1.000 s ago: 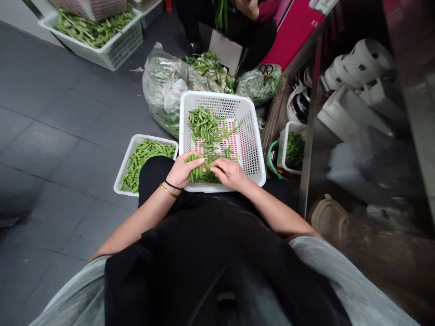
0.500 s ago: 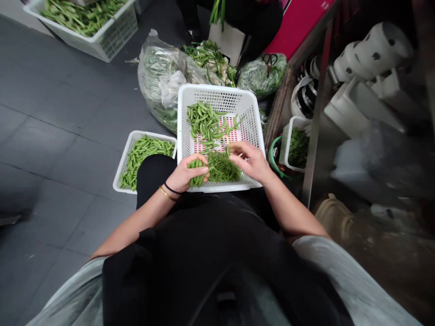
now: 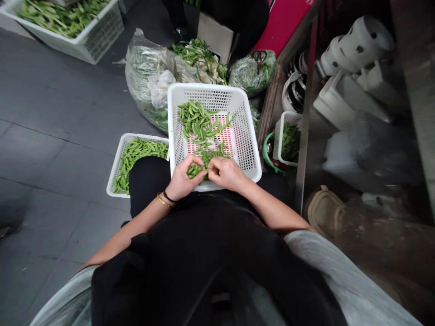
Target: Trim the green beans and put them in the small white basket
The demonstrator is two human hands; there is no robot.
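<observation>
A white slotted basket (image 3: pixel 249 149) rests on my lap and holds a heap of green pea pods (image 3: pixel 199 122) at its far side and a pile of thin green strings (image 3: pixel 210 157) at its near edge. My left hand (image 3: pixel 182 179) is closed round a small bunch of pea pods (image 3: pixel 194 170). My right hand (image 3: pixel 226 173) sits just to the right of it, fingers pinched on the tip of a pod in that bunch. A smaller white basket (image 3: pixel 115 168) of trimmed pods stands on the floor by my left knee.
Clear plastic bags of greens (image 3: pixel 149 86) lie beyond the basket, one bag with scissors (image 3: pixel 259 56) on it. A large basket of pods (image 3: pixel 81 38) stands at the far left. A small basket of green scraps (image 3: pixel 289 140) and a metal shelf leg (image 3: pixel 303 122) are at the right.
My right hand came back from the right side of the basket to the bunch in my left hand and pinched a pod. The view shifted slightly.
</observation>
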